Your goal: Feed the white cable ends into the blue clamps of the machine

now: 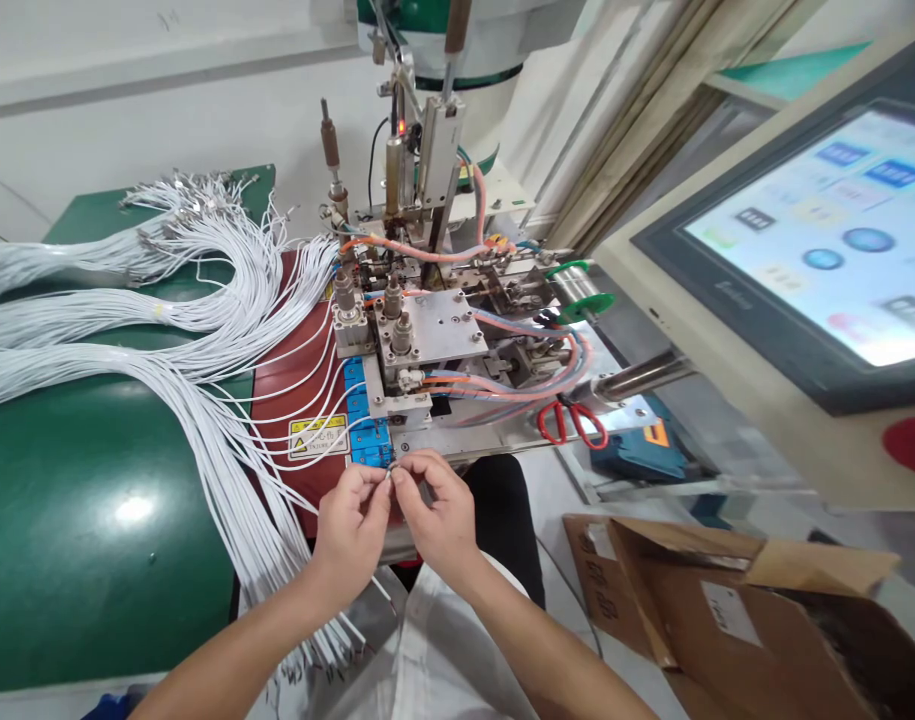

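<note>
My left hand (pixel 352 520) is closed in a pinch on a thin white wire, a length of which (pixel 386 597) hangs out below the palm. Fingertips of my right hand (pixel 440 510) meet the left ones and pinch the wire's small end (pixel 389 475); its tip is mostly hidden. Both hands are just in front of a row of blue wire holders (pixel 361 405) on the machine's edge. Several white wires run into these holders from a large bundle (pixel 194 400) on the left.
A bench machine (pixel 434 325) with metal blocks, hoses and a wire spool (pixel 575 292) stands ahead. Red-handled scissors (pixel 572 424) lie at its right edge. A touchscreen (pixel 824 230) juts in at right, above an open cardboard box (pixel 727 620). Left is a green table (pixel 89 540).
</note>
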Available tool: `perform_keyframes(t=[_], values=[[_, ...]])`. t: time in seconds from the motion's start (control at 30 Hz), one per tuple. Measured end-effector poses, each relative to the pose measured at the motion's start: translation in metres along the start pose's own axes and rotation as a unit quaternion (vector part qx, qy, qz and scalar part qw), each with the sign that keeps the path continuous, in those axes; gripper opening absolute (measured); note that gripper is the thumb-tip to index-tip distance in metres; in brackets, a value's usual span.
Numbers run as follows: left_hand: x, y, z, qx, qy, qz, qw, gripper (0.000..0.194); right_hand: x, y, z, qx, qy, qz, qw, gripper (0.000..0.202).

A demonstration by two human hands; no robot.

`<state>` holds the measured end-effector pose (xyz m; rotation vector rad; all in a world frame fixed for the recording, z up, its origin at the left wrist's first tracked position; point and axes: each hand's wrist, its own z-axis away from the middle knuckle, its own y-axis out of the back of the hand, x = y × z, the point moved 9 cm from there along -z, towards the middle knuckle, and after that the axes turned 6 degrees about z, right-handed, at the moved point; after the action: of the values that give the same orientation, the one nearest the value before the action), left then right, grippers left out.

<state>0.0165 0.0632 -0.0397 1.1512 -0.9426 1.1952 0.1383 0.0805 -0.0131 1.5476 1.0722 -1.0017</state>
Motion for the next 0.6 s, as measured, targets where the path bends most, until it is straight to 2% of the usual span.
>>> perform_keyframes(t=[0.17,0.27,0.33,0.47,0.53,0.6], values=[[-0.001,0.001,0.001,0.003,0.009,-0.005,1.000,0.014,-0.001,-0.004,-0.001,-0.020,0.008,0.011,1.000,0.011],[0.004,0.003,-0.001,-0.007,0.020,-0.013,1.000,0.015,-0.009,-0.002,-0.008,-0.063,0.053,0.052,0.995,0.011],[0.010,0.005,-0.003,-0.029,0.017,-0.044,0.998,0.015,-0.018,-0.003,-0.013,-0.118,0.104,0.097,0.983,0.012],[0.017,0.001,-0.003,-0.119,-0.008,-0.119,0.986,0.014,-0.029,-0.016,-0.011,-0.250,0.196,0.179,0.931,0.011],[0.011,0.000,-0.003,-0.133,0.014,-0.095,0.986,0.012,-0.028,-0.017,-0.011,-0.246,0.182,0.166,0.937,0.011],[0.003,0.003,-0.003,-0.110,0.045,-0.045,0.992,0.013,-0.023,-0.013,-0.014,-0.189,0.132,0.128,0.965,0.012]])
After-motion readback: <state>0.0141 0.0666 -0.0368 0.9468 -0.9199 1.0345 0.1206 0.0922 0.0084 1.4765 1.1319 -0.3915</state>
